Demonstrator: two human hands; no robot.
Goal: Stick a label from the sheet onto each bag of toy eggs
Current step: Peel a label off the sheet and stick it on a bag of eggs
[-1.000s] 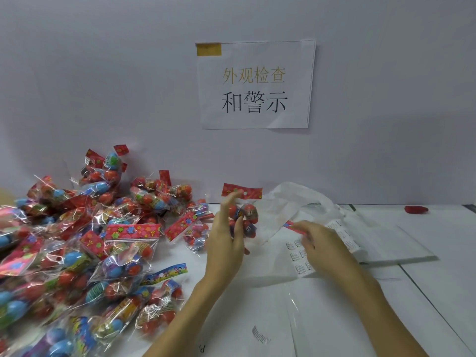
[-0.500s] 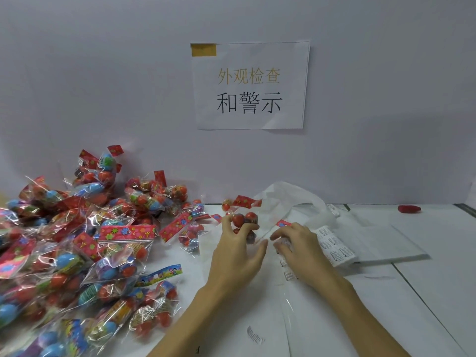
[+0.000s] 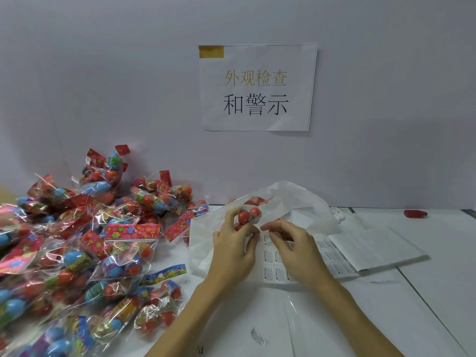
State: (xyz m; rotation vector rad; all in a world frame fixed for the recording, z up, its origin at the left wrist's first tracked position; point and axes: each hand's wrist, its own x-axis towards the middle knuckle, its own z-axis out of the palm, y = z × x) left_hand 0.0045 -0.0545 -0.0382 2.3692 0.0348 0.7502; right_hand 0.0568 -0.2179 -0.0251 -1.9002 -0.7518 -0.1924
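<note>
left hand (image 3: 233, 249): grips one bag of toy eggs (image 3: 248, 216), raised just above the label sheet (image 3: 274, 264).
right hand (image 3: 296, 249): fingertips pinched together beside the bag; whether they hold a label, cannot tell.
advice: keep the film taut, press the label flat, away from the red header.
pile (image 3: 77, 253): waits at left on the table (image 3: 438, 292).

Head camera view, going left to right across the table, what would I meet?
Pile of bags → left hand holding a bag of eggs → right hand → label sheet → red object.
</note>
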